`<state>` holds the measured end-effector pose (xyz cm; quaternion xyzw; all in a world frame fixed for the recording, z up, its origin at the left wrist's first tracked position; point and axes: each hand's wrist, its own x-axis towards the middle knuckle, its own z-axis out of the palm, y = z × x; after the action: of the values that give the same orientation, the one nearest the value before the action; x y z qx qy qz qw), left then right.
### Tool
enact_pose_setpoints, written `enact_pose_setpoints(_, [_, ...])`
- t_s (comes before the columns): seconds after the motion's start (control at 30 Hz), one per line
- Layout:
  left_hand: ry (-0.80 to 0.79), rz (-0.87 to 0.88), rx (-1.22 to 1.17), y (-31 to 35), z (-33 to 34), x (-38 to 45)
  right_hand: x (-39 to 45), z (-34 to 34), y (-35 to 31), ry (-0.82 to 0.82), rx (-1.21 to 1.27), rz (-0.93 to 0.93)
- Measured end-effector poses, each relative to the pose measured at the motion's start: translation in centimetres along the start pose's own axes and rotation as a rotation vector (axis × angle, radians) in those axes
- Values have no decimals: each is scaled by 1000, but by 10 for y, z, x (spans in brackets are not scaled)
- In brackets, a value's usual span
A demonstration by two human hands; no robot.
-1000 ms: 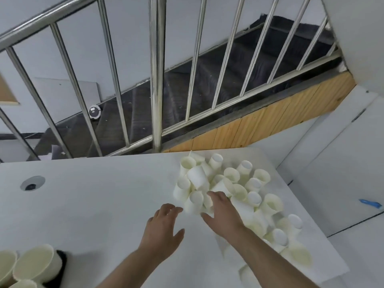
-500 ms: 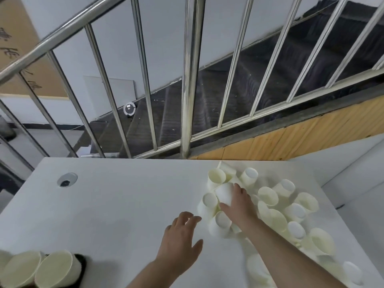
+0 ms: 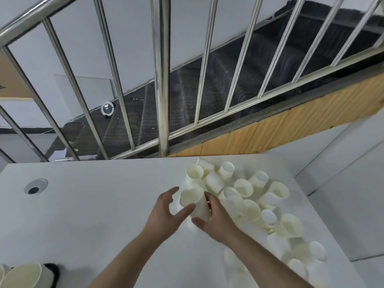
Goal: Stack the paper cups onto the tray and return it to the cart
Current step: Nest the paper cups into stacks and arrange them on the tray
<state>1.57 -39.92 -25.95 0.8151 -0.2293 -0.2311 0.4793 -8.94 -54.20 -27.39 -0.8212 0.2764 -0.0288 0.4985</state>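
Cream-coloured paper cups (image 3: pixel 245 196) lie scattered in a loose heap on the right part of the white surface (image 3: pixel 93 204), some upright with their mouths showing, some upside down with pale flat bottoms up, some tipped on their sides. At the near left edge of that heap the person's right hand (image 3: pixel 216 219) holds one paper cup (image 3: pixel 194 201), thumb curled round its near side and fingers round its far side; the cup is tilted, its open mouth facing up and to the left. The left hand (image 3: pixel 166 213) is just beside the same cup on its left, fingers spread and relaxed, thumb reaching toward the cup's lower wall; whether the thumb touches it cannot be told. Both forearms come in from the bottom of the view and converge on this cup.

More cups trail away toward the lower right corner of the surface, blurred there. At the bottom left corner two larger cream cups (image 3: pixel 22 275) lie on a dark round object (image 3: pixel 53 275), well apart from the hands. A round grommet hole (image 3: pixel 35 186) sits in the surface at the left. Beyond the far edge stands a stainless steel railing (image 3: pixel 162 80) with a dark staircase (image 3: pixel 228 84) behind it.
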Motion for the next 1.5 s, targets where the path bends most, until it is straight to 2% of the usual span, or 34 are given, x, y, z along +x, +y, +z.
enact_pose_setpoints(0.13, [-130,20,-48,6,9,-1,-17,1,11,-20,45,-30])
enact_pose_setpoints(0.23, [-171,46,-38,10,18,-4,-24,-2,15,-13,36,-54])
enact_pose_setpoints(0.37, [-106,95,6,14,22,-5,-28,-23,15,-32,-111,-132])
enact_pose_setpoints(0.47, [-58,123,97,13,20,-4,-20,-50,20,79,-249,-163])
enact_pose_setpoints(0.57, [-71,154,171,10,17,-7,-4,-76,28,203,-408,-84])
enact_pose_setpoints(0.63, [-89,174,208,8,18,-9,7,-86,35,190,-462,44])
enact_pose_setpoints(0.8, [-127,174,230,4,20,-12,27,-93,43,66,-427,237])
enact_pose_setpoints(1.03, [-137,178,240,-1,21,-11,36,-88,51,13,-326,311])
enact_pose_setpoints(1.27, [-143,172,244,-2,21,-9,34,-89,50,71,-256,279])
enact_pose_setpoints(1.5, [-127,214,312,3,22,-9,21,-88,31,162,-362,117])
